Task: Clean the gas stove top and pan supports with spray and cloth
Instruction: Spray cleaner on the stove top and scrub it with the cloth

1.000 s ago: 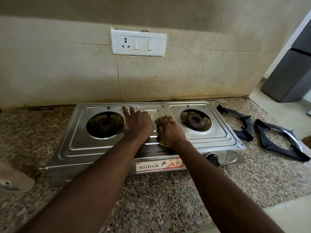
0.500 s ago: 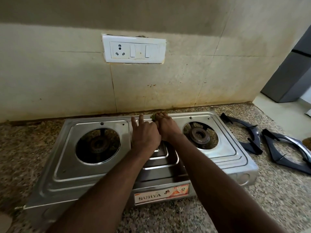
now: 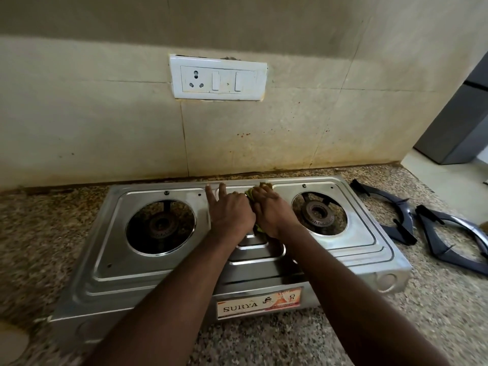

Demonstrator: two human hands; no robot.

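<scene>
I'm wiping the raised strip between the two burners, and my right hand (image 3: 269, 211) has just been pushing the cloth (image 3: 249, 193) away from me: a second ago it was at the middle of the strip, now it's up at the stove's (image 3: 111, 260) back edge. My fingers are curling over the cloth and pressing it down on the steel; only bits of green are showing at my fingertips and under my palm. My left hand (image 3: 232, 213) is lying flat just beside it, fingers straight, steadying the stove. I'm judging the strip as nearly covered, with the two burner panels still waiting.

The round wells are each holding a burner: the left one (image 3: 161, 225) dark, the right one (image 3: 318, 212) rusty-looking. Both supports (image 3: 390, 216) are lying off the stove on the counter (image 3: 396, 313) to my right, overlapping at one corner, not yet wiped, I'm guessing. The spray isn't showing.
</scene>
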